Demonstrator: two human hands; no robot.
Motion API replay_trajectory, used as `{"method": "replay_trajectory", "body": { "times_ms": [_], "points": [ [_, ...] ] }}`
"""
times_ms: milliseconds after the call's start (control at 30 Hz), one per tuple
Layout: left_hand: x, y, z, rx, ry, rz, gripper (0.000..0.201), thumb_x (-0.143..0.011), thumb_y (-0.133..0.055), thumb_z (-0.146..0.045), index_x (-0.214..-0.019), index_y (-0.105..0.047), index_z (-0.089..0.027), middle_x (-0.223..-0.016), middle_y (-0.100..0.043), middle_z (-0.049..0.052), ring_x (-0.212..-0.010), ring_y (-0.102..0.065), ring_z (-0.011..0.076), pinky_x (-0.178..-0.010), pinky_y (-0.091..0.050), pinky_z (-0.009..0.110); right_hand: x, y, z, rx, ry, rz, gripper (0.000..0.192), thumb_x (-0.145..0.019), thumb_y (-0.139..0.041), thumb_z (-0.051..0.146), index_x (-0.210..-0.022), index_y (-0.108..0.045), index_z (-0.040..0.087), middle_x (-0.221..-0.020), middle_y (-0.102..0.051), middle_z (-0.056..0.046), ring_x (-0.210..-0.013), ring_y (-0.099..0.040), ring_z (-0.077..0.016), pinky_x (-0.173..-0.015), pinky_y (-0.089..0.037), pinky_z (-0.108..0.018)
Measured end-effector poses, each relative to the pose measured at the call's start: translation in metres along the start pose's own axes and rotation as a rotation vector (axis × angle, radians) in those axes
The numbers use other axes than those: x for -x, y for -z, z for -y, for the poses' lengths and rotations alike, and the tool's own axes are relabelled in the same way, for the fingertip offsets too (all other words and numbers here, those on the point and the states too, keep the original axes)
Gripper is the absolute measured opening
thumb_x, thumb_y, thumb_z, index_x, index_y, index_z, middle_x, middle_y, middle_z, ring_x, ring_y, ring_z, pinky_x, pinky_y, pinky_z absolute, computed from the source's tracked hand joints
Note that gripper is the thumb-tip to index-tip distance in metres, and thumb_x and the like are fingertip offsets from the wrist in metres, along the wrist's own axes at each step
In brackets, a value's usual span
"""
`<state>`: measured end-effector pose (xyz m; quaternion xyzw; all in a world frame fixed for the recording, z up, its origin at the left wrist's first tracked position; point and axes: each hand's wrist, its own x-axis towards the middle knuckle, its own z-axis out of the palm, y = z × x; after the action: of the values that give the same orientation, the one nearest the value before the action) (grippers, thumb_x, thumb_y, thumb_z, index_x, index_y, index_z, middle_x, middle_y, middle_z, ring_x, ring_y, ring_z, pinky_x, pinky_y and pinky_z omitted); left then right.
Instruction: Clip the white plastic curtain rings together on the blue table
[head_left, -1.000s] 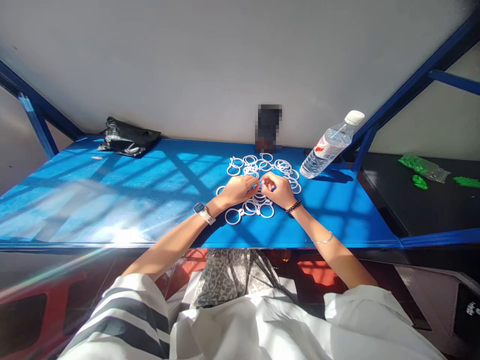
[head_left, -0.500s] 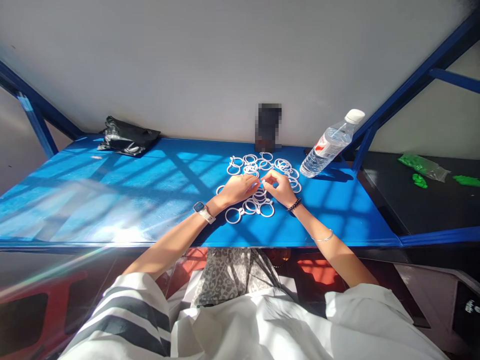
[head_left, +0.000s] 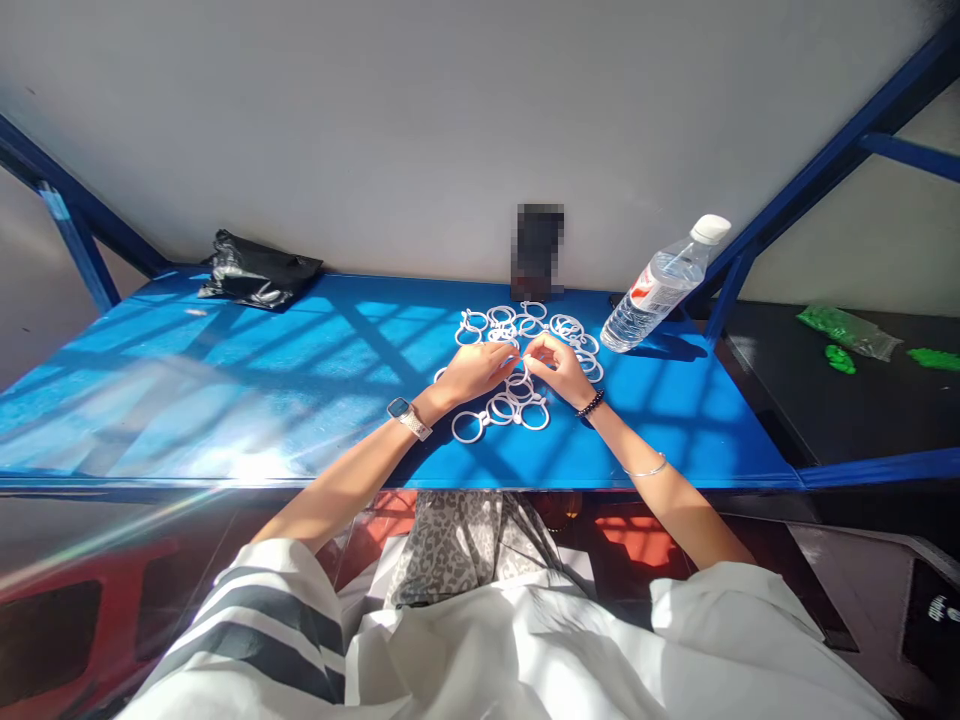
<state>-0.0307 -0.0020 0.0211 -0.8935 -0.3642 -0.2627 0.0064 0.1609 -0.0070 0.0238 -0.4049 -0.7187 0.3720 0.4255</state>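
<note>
White rings, thin plastic hoops each with a small tab on one side, lay scattered on the blue table in two loose clusters. One cluster sat near the wall, just in front of a dark object propped upright there. The other cluster lay closer to the person, partly overlapping one another, directly beneath and in front of both hands.

The left hand and right hand met fingertip to fingertip above the middle of the rings, fingers curled in and pinched narrow around something small and white; it was too small to tell whether that was a single ring or a part of one. The left wrist wore a watch and the right wrist a dark beaded bracelet.

A clear water bottle with a white cap stood leaning to the right of the rings, near but apart from them. A crumpled black bag lay well apart at the table's far left corner.
</note>
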Motion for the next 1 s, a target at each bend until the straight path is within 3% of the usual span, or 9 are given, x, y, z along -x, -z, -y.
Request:
{"method": "replay_trajectory", "body": {
  "times_ms": [367,500,633,1000],
  "points": [
    [0.000,0.000,0.005,0.146,0.022,-0.007,0.021,-0.093,-0.040,-0.023,-0.091,-0.059,-0.016,-0.079,-0.066,0.005,-0.065,-0.058,0.0137,-0.056,-0.036,0.023,0.001,0.001,-0.002,0.136,0.056,0.041,0.014,-0.081,-0.057,0.033,-0.079,-0.059,0.020,-0.074,-0.064,-0.001,-0.068,-0.060,-0.0160,-0.063,-0.050,-0.030],
    [0.001,0.004,0.003,0.289,0.049,-0.026,0.023,-0.093,-0.046,-0.036,-0.094,-0.058,-0.016,-0.072,-0.060,0.002,-0.062,-0.054,0.0125,-0.058,-0.038,0.023,0.001,0.001,-0.001,0.141,0.058,0.015,0.015,-0.082,-0.057,0.035,-0.078,-0.059,0.020,-0.073,-0.064,-0.002,-0.068,-0.061,-0.0166,-0.063,-0.050,-0.030],
    [0.001,0.009,-0.003,0.409,0.071,-0.049,0.033,-0.086,-0.057,-0.046,-0.100,-0.056,-0.016,-0.078,-0.059,0.002,-0.066,-0.053,0.0128,-0.060,-0.042,0.024,-0.001,0.004,-0.002,0.124,0.052,-0.041,0.017,-0.083,-0.057,0.037,-0.078,-0.057,0.021,-0.076,-0.063,-0.002,-0.070,-0.062,-0.0175,-0.065,-0.051,-0.032],
    [-0.004,0.010,-0.003,0.608,0.197,-0.202,0.029,-0.084,-0.062,-0.039,-0.100,-0.057,-0.016,-0.094,-0.065,0.006,-0.080,-0.060,0.0147,-0.073,-0.050,0.027,0.000,0.002,-0.006,0.064,0.027,0.013,0.016,-0.080,-0.060,0.037,-0.079,-0.057,0.021,-0.073,-0.064,-0.002,-0.066,-0.062,-0.0173,-0.062,-0.052,-0.032]
  ]
}}
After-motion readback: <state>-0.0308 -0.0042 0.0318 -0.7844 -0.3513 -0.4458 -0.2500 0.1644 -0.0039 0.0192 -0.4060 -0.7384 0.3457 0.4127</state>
